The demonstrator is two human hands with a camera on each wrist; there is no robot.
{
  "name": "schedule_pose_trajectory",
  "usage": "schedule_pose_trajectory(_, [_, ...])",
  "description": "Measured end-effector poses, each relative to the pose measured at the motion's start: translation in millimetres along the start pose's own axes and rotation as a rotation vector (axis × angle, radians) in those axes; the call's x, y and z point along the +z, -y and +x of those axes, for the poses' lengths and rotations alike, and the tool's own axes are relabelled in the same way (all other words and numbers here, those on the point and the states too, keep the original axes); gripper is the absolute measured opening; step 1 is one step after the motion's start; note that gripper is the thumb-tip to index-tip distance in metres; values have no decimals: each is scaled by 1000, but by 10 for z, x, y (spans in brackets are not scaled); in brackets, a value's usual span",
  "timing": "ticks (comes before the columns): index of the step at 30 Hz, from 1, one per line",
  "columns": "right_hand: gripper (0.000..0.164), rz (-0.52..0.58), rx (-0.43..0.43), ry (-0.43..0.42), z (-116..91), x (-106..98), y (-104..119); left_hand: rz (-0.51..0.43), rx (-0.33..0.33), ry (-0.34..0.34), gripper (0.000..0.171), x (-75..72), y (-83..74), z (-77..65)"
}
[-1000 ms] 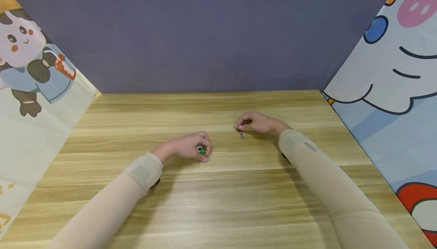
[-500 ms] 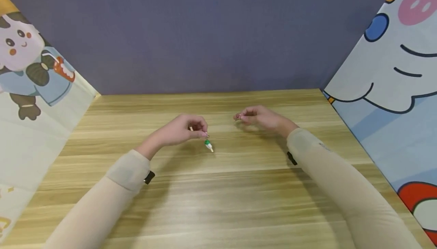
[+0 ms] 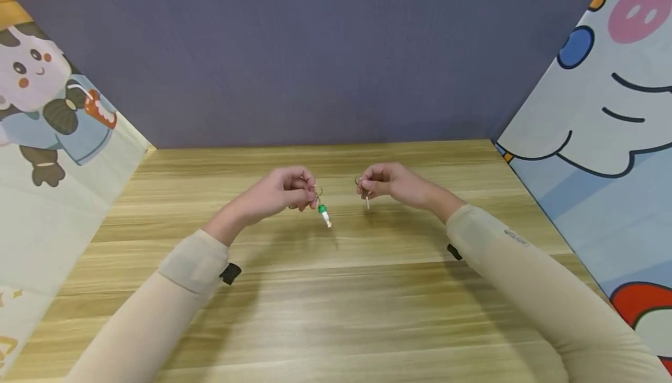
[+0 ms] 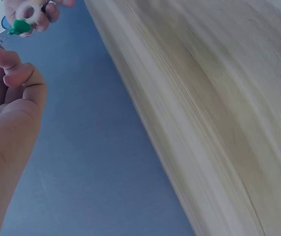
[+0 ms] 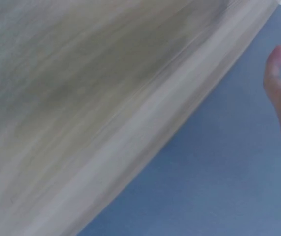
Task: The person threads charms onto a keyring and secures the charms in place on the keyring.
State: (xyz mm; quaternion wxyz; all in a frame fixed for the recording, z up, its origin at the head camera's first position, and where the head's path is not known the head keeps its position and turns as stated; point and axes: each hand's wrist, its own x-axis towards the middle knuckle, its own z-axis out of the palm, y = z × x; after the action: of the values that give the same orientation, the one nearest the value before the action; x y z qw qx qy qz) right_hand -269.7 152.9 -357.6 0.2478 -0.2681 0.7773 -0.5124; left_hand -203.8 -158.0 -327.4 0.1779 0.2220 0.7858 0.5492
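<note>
In the head view my left hand (image 3: 287, 189) pinches a keychain at its metal ring (image 3: 318, 190) between thumb and fingers. From it dangles a small charm (image 3: 325, 215), green at the top and white below. The left wrist view shows the same green part (image 4: 19, 27) hanging on a short chain beyond the fingertips. My right hand (image 3: 391, 183), a little way to the right, pinches a small key with a thin pale blade (image 3: 367, 202) pointing down. A thin ring (image 3: 357, 180) sticks out beside those fingertips. The key's head is hidden by the fingers.
Both hands are over a wood-grain table (image 3: 336, 313). A grey-blue panel (image 3: 325, 51) rises behind its far edge. Printed cartoon panels stand at the left (image 3: 79, 132) and right (image 3: 567, 109) sides.
My left hand has moved up and away from me, and the charm now hangs below it. The right hand has risen slightly and turned the key, whose blade points down again.
</note>
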Motion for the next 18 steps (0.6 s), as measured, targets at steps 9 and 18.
schedule_pose_trajectory(9, [18,-34,-19,32,-81,77,104,159,43,9,21,48,-28,-3])
schedule_pose_trajectory(18, [16,-1,-60,11,-151,177,206,124,17,24,20,90,-42,-22])
